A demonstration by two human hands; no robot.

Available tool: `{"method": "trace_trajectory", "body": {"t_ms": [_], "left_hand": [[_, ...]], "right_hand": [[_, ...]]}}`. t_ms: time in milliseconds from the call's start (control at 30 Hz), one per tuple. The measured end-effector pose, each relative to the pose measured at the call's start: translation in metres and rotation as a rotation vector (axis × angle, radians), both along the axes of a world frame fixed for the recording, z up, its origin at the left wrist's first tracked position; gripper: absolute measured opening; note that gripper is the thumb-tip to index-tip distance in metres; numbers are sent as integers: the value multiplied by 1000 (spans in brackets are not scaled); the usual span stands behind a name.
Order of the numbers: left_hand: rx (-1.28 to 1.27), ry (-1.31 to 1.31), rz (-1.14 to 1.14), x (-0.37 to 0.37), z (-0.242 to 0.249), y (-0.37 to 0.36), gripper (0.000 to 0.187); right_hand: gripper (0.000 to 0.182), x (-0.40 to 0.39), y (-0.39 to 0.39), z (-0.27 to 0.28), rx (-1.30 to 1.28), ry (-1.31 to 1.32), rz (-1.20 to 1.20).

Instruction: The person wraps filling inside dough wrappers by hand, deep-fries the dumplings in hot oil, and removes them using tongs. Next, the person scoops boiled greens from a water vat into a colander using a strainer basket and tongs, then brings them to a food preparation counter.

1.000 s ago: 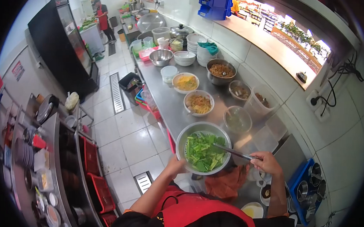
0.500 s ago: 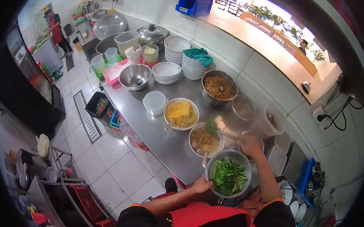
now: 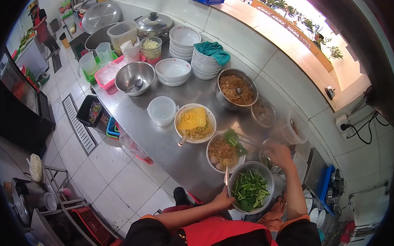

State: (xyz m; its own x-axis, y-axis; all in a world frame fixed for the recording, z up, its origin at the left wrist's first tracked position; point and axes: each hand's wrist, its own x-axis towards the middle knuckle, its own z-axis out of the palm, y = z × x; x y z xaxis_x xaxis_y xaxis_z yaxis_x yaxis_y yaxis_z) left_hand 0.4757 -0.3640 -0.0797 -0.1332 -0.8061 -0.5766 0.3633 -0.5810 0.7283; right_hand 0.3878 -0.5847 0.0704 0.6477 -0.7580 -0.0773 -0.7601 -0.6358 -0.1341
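Observation:
My left hand [image 3: 223, 198] grips the rim of a steel bowl [image 3: 269, 194] of chopped leafy greens [image 3: 251, 186], held at the table's near edge. Smeared by motion, my right hand [image 3: 278, 154] is closed around a long metal utensil [image 3: 252, 141], whose exact kind I cannot make out. It hovers by a small round container [image 3: 266, 161], partly hidden beneath the hand. Left of it, a white bowl of noodles [image 3: 225, 155] has brown topping, meatballs, a spoon and green leaves on its right side. Behind it stands another noodle bowl [image 3: 198, 121] with a yellow egg sheet on top.
A steel pot of brown topping [image 3: 236, 89] stands near the wall. Stacked white bowls [image 3: 206, 63], a steel mixing bowl [image 3: 135, 77] and a plastic tub [image 3: 162, 111] occupy the steel table [image 3: 140, 125]. Another person [image 3: 41, 26] stands far back left.
The greens at the utensil's end now lie on the nearer noodle bowl. My right hand has shifted slightly right, and the whole view has moved a little.

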Motion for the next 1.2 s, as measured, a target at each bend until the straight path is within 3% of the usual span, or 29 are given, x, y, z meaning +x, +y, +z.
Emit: {"method": "trace_trajectory", "body": {"t_ms": [267, 467, 700, 767, 900, 1000, 1133, 1200], "left_hand": [[-99, -131, 15, -7, -19, 1, 74], [-128, -194, 56, -13, -25, 3, 66], [-84, -263, 18, -11, -13, 4, 74], [-181, -239, 61, -12, -17, 6, 74], [-300, -121, 167, -19, -25, 6, 75], [-250, -140, 158, -13, -1, 9, 73], [-220, -196, 132, -21, -27, 11, 72], [-191, -186, 149, -21, -23, 10, 73]], "right_hand": [[24, -6, 23, -19, -237, -138, 116], [25, -22, 28, -22, -349, 47, 273], [24, -24, 25, 6, -230, -21, 178], [23, -13, 25, -2, -214, -31, 153], [22, -9, 14, -41, -245, -29, 186], [20, -21, 14, -43, -305, -65, 188], [15, -22, 28, -11, -353, -130, 168], [14, -21, 32, -23, -393, -22, 185]]}}
